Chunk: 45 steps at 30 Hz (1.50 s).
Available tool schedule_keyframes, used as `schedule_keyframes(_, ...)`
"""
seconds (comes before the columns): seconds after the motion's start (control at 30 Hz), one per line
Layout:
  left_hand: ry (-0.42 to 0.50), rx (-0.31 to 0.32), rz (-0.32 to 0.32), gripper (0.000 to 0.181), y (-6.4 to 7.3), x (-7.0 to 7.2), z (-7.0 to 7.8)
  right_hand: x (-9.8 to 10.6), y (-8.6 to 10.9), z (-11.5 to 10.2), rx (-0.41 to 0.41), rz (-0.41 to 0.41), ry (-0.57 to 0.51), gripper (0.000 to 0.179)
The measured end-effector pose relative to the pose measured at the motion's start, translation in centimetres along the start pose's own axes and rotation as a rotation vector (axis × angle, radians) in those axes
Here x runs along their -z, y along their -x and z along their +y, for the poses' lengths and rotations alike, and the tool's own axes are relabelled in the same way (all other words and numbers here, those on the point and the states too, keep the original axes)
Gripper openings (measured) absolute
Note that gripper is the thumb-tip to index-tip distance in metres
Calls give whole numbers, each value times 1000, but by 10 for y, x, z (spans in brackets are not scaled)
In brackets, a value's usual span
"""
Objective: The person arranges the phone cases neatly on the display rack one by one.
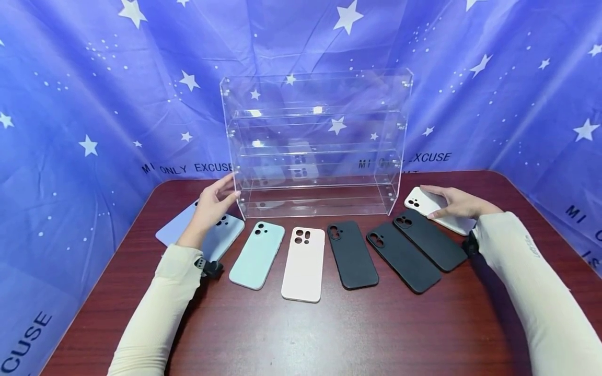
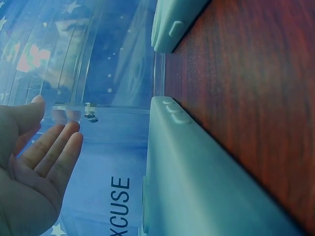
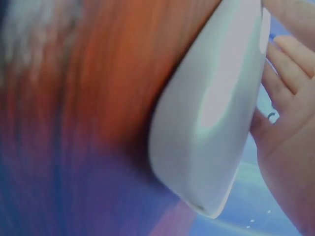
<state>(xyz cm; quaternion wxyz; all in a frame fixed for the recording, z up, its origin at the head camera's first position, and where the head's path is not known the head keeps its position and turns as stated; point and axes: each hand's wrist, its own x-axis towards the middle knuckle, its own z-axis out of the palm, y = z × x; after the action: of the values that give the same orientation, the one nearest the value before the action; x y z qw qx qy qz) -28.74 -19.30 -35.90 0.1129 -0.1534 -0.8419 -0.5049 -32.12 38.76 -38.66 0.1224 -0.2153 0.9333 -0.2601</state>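
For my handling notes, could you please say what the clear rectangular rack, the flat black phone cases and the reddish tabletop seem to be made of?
Clear rectangular rack: probably glossy acrylic, being transparent with bright glints. Flat black phone cases: likely matte silicone or soft plastic, given their dull sheen. Reddish tabletop: satin wood or laminate, showing streaky grain.

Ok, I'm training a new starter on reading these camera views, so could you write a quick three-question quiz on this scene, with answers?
1. How many black phone cases lie on the table?
2. True or false: the left grip is touching the mint case.
3. Fill in the colour and thing: the right grip holds the ____.

Key:
1. Three.
2. False; it is at the side of the clear rack.
3. white case.
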Motion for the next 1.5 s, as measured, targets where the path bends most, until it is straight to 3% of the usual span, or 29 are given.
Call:
schedule_keyframes(0.13, -17, 18, -5, 50, 2, 0, 7, -3, 1, -1, 138, 77, 42, 80)
schedule_keyframes(0.23, -14, 27, -13, 50, 2, 0, 9, -4, 3, -1, 169, 134, 88, 77)
schedule_keyframes(0.43, 11, 14, -11, 50, 2, 0, 7, -3, 5, -8, 68, 236, 184, 75)
schedule_keyframes(0.53, 21, 2, -3, 50, 3, 1, 7, 0, 5, -16, 2, 285, 200, 64)
schedule_keyframes(0.7, 24, 5, -2, 49, 4, 2, 7, 5, 3, -30, -114, 331, 135, 40)
schedule_keyframes(0.83, 24, 24, -14, 49, 5, 2, 9, 14, 4, -37, -162, 305, 84, 34)
schedule_keyframes(1.03, 59, 26, -7, 50, 4, -1, 7, 35, 10, -52, -178, 281, 68, 32)
schedule_keyframes(1.33, 96, 71, 7, 49, 6, -4, 7, 90, 30, -90, -176, 433, 14, 38)
schedule_keyframes(1.5, 101, 71, 3, 49, 4, 0, 5, 118, 32, -116, -127, 508, -193, 15)
